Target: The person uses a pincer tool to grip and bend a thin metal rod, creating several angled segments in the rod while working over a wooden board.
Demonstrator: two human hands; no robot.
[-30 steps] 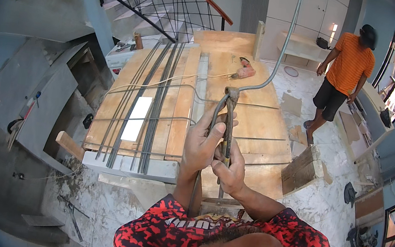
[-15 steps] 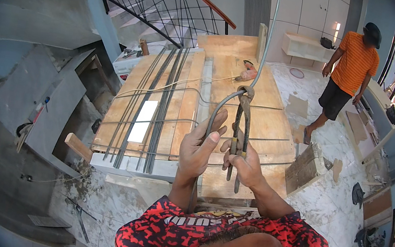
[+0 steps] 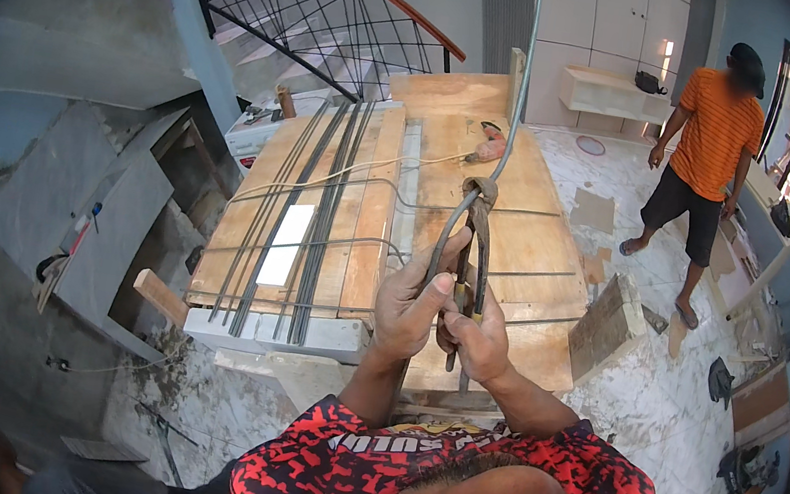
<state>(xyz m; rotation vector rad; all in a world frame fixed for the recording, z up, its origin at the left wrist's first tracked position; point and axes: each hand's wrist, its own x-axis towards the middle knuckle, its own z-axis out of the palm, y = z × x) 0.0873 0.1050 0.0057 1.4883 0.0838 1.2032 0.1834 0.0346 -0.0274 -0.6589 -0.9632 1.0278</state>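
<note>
Both my hands are raised in front of my chest, over the near edge of a plywood-topped bench. My right hand closes round the handles of steel pincers, whose rounded jaws point away from me. A long grey steel rod comes down from the top of the view to the jaws and bends there toward my left hand. My left hand wraps round the rod's bent lower part, thumb up against the right fingers. Its lower end runs down behind my left wrist.
On the plywood lie dark steel bars, a white rectangular piece, and a red power tool with a pale cord. A person in an orange striped shirt stands at right. A concrete block stands beside the bench.
The pincers and my hands have dropped slightly and drawn closer together, and the handles show less of a gap. The person in orange has shifted their feet. A dark-clothed limb now shows at lower left.
</note>
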